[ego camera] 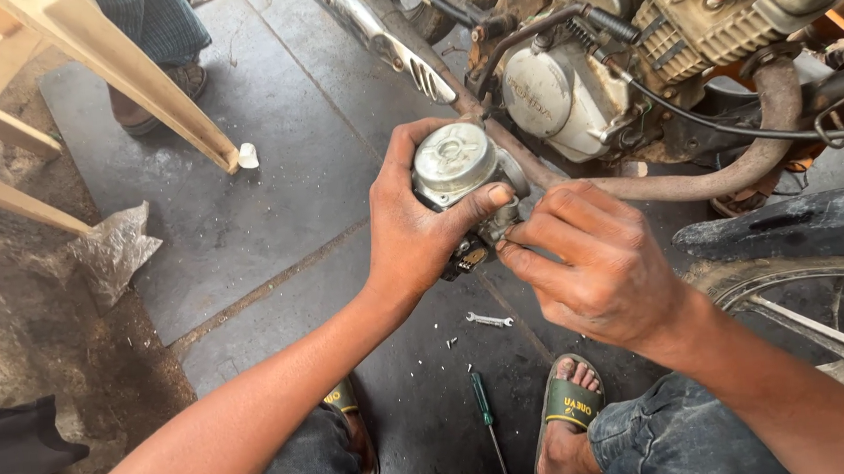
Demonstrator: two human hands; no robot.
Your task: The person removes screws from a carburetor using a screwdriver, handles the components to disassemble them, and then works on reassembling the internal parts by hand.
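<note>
Left hand [412, 233]: it grasps the carburetor [463, 179] from the side, fingers wrapped behind the body and the thumb pressed across the front just under the round cap. Probably this grip keeps the part from turning while the other hand works.
Right hand [600, 263]: fingertips are pinched together at the lower right side of the carburetor, touching it; what they pinch is too small to tell, maybe a screw or a fitting.
Carburetor: held in the air between both hands, the round silver cap facing up to the camera, just in front of the motorcycle engine [571, 90] and above the stone floor [271, 229].
Exhaust pipe [728, 168]: it curves behind the right hand, not touching it.
Small wrench [490, 319]: it lies on the floor under the hands, with some tiny screws near it, so within easy reach.
Screwdriver [484, 408]: green handle, on the floor between the person's two sandalled feet.
Chair leg [129, 79]: pale wood, well apart on the left, another person's foot behind it.
</note>
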